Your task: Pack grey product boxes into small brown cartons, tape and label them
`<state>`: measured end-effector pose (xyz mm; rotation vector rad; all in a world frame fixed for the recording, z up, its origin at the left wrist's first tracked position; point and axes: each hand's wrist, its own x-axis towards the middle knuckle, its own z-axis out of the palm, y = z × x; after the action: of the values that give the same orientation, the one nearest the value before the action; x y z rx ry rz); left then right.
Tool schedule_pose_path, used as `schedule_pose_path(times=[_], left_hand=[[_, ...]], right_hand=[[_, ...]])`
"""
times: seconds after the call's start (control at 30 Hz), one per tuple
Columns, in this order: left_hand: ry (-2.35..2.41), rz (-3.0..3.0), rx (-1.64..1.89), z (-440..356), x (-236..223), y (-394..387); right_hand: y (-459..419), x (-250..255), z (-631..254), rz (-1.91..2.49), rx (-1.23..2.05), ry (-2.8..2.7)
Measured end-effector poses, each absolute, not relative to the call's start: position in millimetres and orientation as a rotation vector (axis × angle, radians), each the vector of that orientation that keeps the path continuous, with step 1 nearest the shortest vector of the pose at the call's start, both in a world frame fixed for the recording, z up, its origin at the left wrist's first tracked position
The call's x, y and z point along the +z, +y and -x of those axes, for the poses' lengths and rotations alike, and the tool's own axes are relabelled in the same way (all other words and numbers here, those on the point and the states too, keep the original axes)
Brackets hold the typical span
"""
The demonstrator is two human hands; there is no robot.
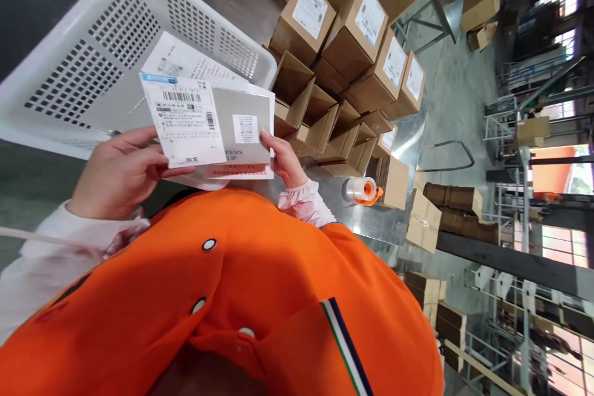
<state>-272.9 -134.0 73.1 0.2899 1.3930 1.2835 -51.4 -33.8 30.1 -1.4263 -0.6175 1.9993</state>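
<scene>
Head view has the person's left hand [121,168] pinching the label [185,127], right hand [288,159] clamped on the card [232,108] right beside it, basket [111,62] beyond the left, boxes [341,43] and tape [356,190] past the right.

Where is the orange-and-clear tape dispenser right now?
In the head view, the tape dispenser is right of centre on the metal table, beside the folded cardboard and on the picture's right of the right hand.
</scene>
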Motion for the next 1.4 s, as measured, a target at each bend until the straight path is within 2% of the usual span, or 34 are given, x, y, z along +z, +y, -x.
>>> schedule_pose_path(times=[0.23,1.17,1.4], left_hand=[[1.422,-0.261,1.293,268.5,84.8,-131.9],[1.391,-0.345,1.296,275.8,62.1,-136.4],[1.542,-0.318,1.253,271.4,66.9,-134.4]], right_hand=[[-33.4,32.2,52.0,1.447,2.015,-0.606],[-33.9,32.5,54.2,1.472,1.996,-0.643],[-34.5,32.6,52.7,1.446,1.987,-0.613]])
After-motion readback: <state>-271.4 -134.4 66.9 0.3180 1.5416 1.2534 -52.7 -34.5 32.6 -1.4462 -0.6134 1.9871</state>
